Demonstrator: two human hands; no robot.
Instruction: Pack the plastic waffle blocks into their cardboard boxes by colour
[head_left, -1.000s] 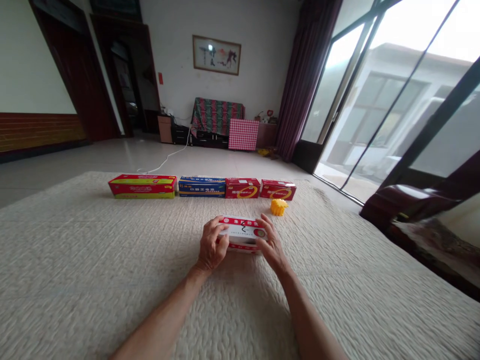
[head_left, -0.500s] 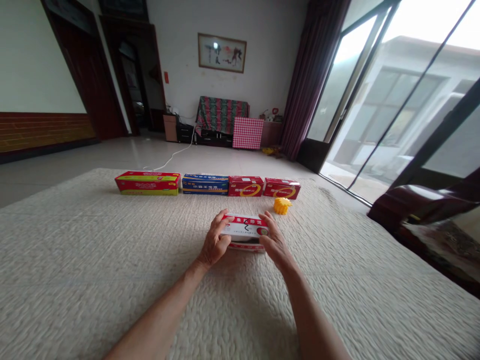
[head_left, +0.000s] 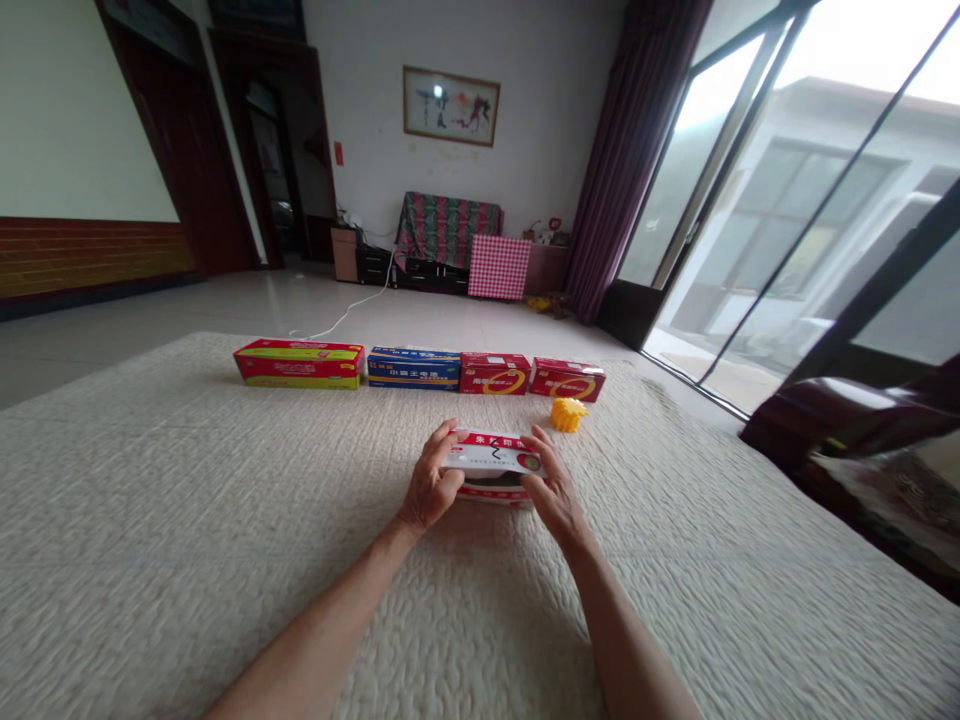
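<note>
1. Cream quilted bedspread (head_left: 187, 520) spreads beneath everything.
2. Red and blue cardboard boxes (head_left: 413, 369) line its far edge.
3. White-and-red cardboard box (head_left: 491, 462) sits mid-bedspread, clasped end to end between left hand (head_left: 429, 480) and right hand (head_left: 555, 485), both closed on it.
4. Yellow ridged plastic piece (head_left: 568, 414) lies near the bedspread's far edge.

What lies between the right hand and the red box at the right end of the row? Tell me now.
The head view shows a small yellow ridged piece on the quilted cream bedspread, between the right hand and the red box.

Red-and-white printed carton (head_left: 493, 460), oblong, gripped at both ends
</note>
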